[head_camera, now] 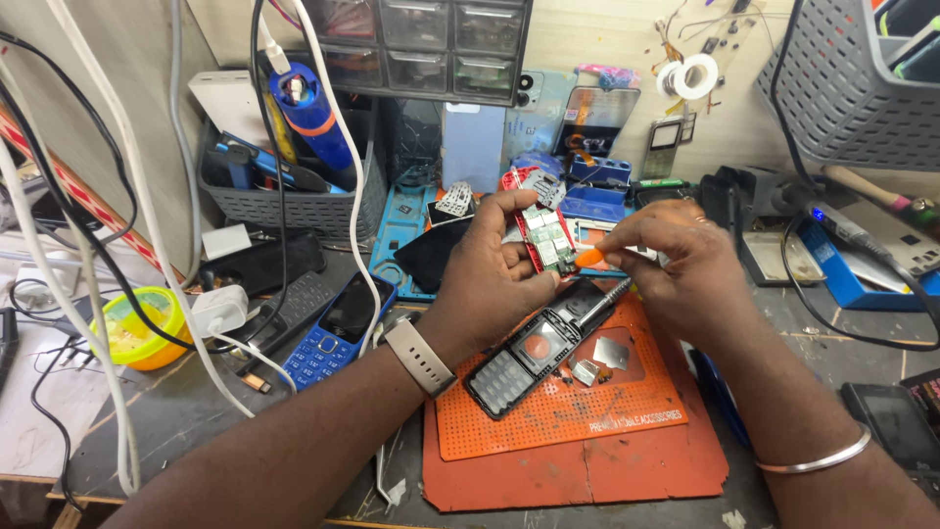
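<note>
My left hand (494, 279) grips a small phone circuit board with a red frame (546, 240), holding it upright above the orange work mat (558, 411). My right hand (681, 264) pinches an orange-tipped pry tool (592, 259) whose tip touches the board's right edge. Below both hands a black keypad phone housing (537, 348) lies open on the mat, with small metal shield pieces (599, 360) beside it. I wear a watch on the left wrist and a metal bangle on the right.
A blue keypad phone (336, 333) and a black one lie left of the mat near white cables and a charger (218, 311). A grey basket (284, 201) with tools, parts drawers (421, 44), a soldering station (759, 201) and a hanging grey basket (852, 83) crowd the back.
</note>
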